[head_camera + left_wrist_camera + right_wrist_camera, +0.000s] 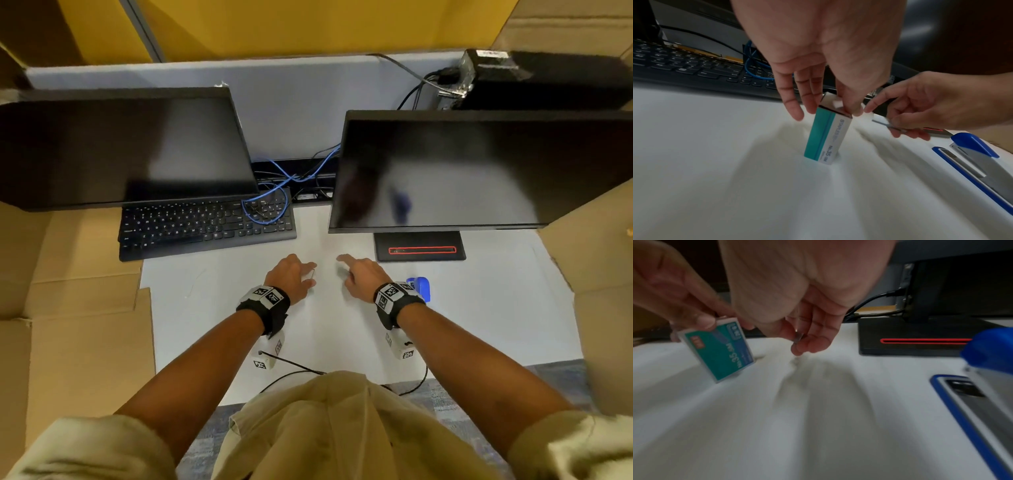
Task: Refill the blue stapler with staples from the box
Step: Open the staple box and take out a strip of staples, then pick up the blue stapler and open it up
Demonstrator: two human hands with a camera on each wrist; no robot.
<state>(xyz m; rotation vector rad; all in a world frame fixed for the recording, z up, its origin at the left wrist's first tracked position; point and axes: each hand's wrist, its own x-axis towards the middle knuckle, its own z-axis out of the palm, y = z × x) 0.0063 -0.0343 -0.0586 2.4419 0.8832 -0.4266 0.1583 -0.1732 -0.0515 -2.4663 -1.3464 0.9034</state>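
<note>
A teal and white staple box (826, 136) (721, 350) stands on end on the white desk, its top flap open. My left hand (294, 277) (818, 91) pinches the box's open top with fingertips and thumb. Just right of it my right hand (359, 277) (920, 113) (807, 337) pinches a grey strip of staples (885, 124) (797, 337) a little above the desk. The blue stapler (420, 287) (970, 164) (982, 386) lies open to the right of my right wrist, its metal channel exposed and its blue top raised.
A black keyboard (205, 226) with a blue cable (274, 202) across it lies at the back left under a monitor. A second monitor on a black base (421, 246) stands at the back right. Cardboard sheets (68, 308) flank the white desk surface (479, 325).
</note>
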